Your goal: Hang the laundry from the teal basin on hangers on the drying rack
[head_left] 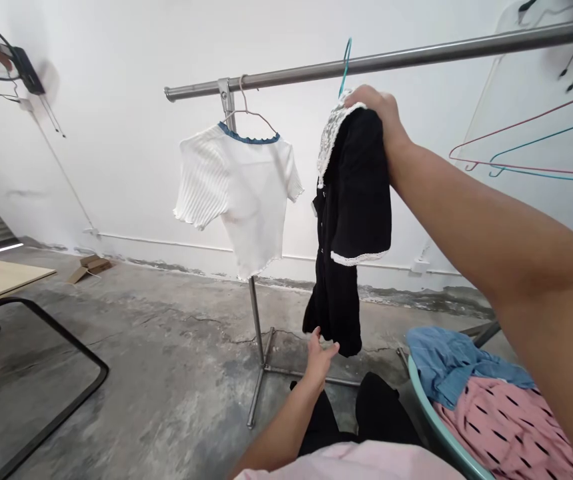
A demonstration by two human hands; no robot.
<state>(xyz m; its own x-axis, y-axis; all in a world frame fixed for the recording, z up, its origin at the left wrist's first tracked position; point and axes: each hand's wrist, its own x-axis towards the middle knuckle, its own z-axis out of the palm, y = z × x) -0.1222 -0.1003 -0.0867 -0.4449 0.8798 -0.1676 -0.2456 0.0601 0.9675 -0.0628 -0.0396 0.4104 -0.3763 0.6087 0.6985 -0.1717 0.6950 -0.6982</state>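
A black top with white lace trim [361, 187] hangs sideways from the metal rail by a teal hanger [346, 63]. My right hand [379, 110] is closed around its shoulder near the lace collar; the fingertips are partly hidden by the cloth. Low down, my left hand [321, 357] is open with fingers apart, just by the bottom hem; whether it touches the cloth I cannot tell. To the left, a white ribbed short-sleeved top with a blue neckline [251, 193] hangs on a pinkish wire hanger [245, 100].
The metal clothes rack [291, 77] has its post and feet on the concrete floor. At lower right, a teal basin [431, 413] holds blue and pink clothes. Pink and teal hangers [521, 120] hang at right. A table [6, 280] stands at left.
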